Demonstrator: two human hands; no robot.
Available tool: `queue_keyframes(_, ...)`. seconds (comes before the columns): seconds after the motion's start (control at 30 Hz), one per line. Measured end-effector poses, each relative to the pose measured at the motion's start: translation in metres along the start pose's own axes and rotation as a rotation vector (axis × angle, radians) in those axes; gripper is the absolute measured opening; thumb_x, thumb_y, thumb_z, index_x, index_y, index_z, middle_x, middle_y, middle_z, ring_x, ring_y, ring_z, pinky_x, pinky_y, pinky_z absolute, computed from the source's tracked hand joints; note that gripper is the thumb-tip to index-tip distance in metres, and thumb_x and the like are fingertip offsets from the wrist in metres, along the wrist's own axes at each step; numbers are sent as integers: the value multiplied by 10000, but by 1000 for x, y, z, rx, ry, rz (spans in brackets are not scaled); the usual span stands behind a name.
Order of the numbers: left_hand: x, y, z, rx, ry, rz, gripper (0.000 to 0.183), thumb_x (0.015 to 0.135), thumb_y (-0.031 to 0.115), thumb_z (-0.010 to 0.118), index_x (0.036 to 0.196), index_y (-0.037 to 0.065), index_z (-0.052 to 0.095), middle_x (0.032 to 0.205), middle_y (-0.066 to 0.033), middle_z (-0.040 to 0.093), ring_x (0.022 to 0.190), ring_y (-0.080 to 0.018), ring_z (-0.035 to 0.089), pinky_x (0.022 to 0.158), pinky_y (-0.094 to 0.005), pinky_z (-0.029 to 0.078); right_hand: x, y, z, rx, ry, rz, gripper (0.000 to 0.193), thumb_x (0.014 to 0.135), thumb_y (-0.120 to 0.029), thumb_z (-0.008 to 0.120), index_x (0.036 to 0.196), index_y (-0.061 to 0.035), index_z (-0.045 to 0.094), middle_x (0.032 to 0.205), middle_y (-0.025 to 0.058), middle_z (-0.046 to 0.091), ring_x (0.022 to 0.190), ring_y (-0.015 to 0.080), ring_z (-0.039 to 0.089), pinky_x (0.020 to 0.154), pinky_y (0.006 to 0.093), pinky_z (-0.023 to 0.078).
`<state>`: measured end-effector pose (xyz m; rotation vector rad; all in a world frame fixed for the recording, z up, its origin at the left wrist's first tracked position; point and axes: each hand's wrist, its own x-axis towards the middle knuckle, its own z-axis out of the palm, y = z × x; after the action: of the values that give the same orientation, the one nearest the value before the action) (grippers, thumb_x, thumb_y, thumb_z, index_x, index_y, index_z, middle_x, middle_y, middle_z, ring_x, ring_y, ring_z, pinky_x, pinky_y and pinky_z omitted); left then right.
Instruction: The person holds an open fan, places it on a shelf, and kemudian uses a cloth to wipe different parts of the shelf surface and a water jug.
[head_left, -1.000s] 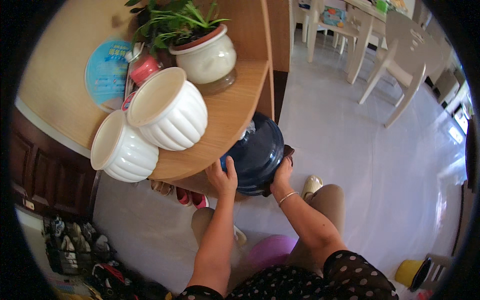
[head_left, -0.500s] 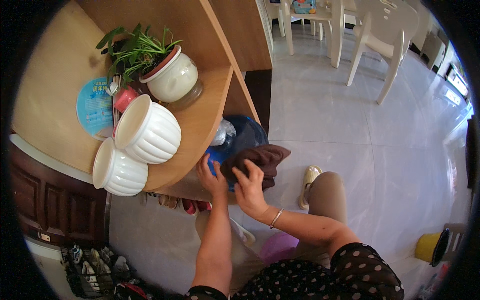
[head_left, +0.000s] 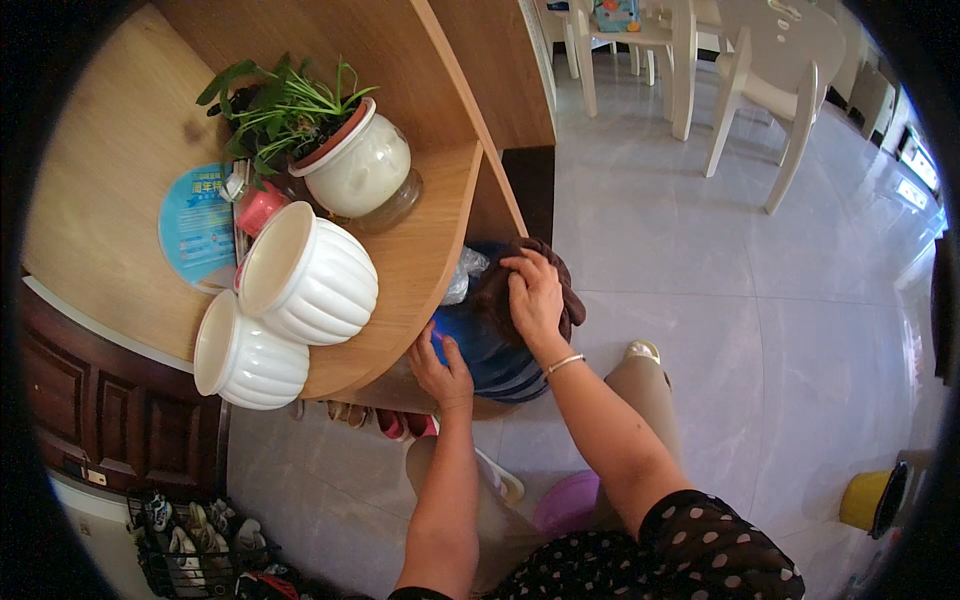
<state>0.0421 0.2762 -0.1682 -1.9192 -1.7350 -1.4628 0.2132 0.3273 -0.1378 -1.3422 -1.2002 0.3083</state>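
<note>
A big blue water jug (head_left: 490, 355) stands on the floor just under the edge of a curved wooden shelf (head_left: 425, 245). My left hand (head_left: 440, 368) rests on the jug's near left side and steadies it. My right hand (head_left: 535, 297) presses a dark brown cloth (head_left: 500, 295) onto the top of the jug, fingers curled over it. A crumpled clear plastic piece (head_left: 462, 275) lies at the jug's top, partly hidden by the shelf.
Two white ribbed pots (head_left: 305, 275) (head_left: 245, 355) lie on the shelf beside a potted green plant (head_left: 345, 150), a red cup and a blue round card. White chairs (head_left: 770, 70) stand at the back. A shoe rack (head_left: 200, 540), pink basin (head_left: 570, 500) and yellow bucket (head_left: 870, 495) sit on the floor.
My right hand has come off the jug's side, taken up the brown cloth and now presses it on the jug's top. My left hand slid lower on the jug.
</note>
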Motion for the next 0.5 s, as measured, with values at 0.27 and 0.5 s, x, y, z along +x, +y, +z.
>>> queue_keyframes(0.27,1,2,-1,-5,-27,-21,335,951,206,541,1233,28,580,1287,-210,579,1177,-401,513,1023,-487,356,37,64,8,277,-150,431,301,903,-215,515,1077,-89,726,1184,184,650,1133,334,601,976,390,464)
queue_keyframes(0.5,-1,1,-4,14,-16,-35,333,941,198,561,1230,36,583,1273,-204,586,1162,-397,523,1017,-481,365,3,59,-2,-1,-118,219,331,957,-228,494,1222,-63,605,1182,220,598,1094,397,572,964,442,461)
